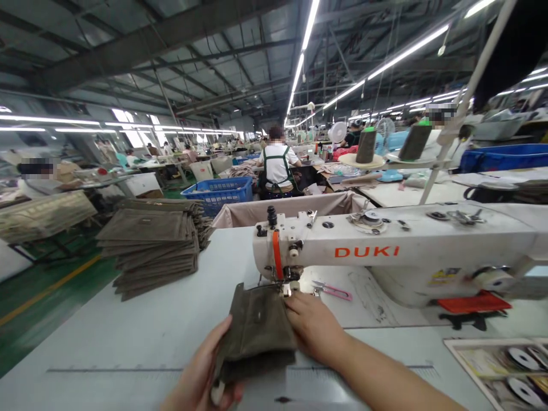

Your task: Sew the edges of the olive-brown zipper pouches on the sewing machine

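Observation:
A dark olive fabric piece (261, 325), folded in layers like a pouch, lies under the needle area of a white sewing machine (325, 245). Its right edge is at the presser foot (287, 289). My left hand (209, 365) grips the near left side, thumb on top and fingers curled beneath. My right hand (314, 328) is by the right edge close to the foot, its fingers bent and pressed on the cloth; the fingertips are partly hidden. Just right of the needle lie pink-handled thread snips (333, 291) on the machine bed.
A tall stack of similar olive pieces (149, 245) stands at the table's left. Behind the machine is a cloth-lined bin (291, 210), then a blue basket (220, 189) and a seated co-worker (277, 162). A bobbin tray (505, 365) sits at the lower right.

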